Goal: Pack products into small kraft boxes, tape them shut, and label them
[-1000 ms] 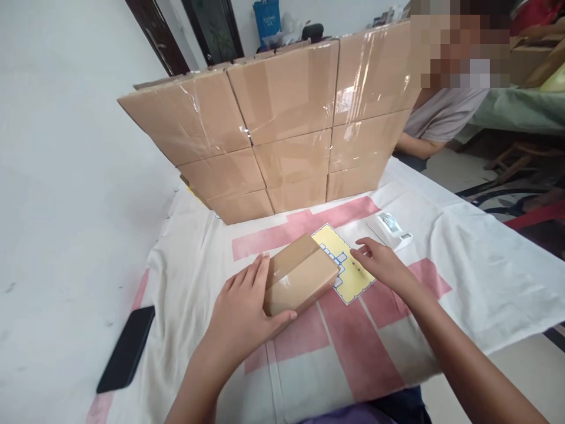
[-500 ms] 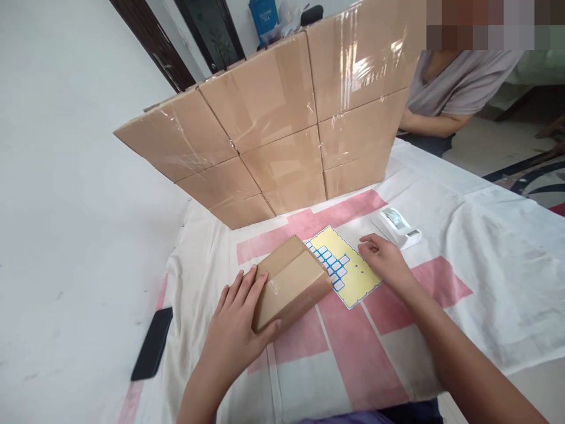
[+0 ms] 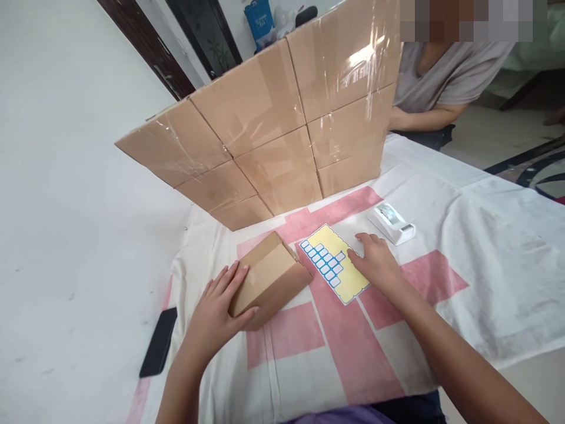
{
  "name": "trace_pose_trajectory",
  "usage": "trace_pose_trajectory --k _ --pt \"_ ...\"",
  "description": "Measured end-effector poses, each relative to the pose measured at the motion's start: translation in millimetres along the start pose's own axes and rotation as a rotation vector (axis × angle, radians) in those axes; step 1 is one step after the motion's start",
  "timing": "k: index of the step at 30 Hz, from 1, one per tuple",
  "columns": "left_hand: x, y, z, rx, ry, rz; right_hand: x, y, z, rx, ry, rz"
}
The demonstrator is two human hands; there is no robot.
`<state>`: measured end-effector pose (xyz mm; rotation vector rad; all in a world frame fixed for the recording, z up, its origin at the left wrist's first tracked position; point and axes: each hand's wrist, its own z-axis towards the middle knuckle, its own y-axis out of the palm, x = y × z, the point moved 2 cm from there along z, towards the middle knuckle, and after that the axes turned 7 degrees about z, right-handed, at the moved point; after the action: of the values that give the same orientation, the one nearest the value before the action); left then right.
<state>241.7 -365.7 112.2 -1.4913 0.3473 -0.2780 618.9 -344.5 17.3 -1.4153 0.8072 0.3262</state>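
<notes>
Lying nearest the half-open, empty right hand (image 3: 376, 261), on its left, the yellow card (image 3: 334, 263) ran lengthwise away-left; left hand (image 3: 216, 307), spread wide, held the carton (image 3: 272, 268).

No text, brand or number could be read. Pale lettering stood on the blue bag (image 3: 259, 22) in the upper left of the frame, too small and blurred to make out. The yellow card (image 3: 353, 280), right of centre, bore rows of blue-outlined white boxes.
</notes>
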Motion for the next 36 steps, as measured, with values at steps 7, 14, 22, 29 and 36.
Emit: trace_pose_trajectory --k 7,14,22,29,36 --pt "8 -18.1 11 -0.064 0.005 0.010 7 5 4 -0.001 -0.038 0.042" --pt "26 -24.5 4 0.113 0.049 0.079 6 2 3 0.000 -0.025 0.023" --pt "156 40.1 -7 0.402 0.414 -0.438 11 -1 6 -0.036 0.052 0.258" --pt "203 116.3 43 -0.067 0.209 -0.274 2 5 0 0.006 -0.023 0.152" --pt "194 119.4 23 -0.033 0.307 -0.268 -7 13 -12 -0.143 0.002 0.142"
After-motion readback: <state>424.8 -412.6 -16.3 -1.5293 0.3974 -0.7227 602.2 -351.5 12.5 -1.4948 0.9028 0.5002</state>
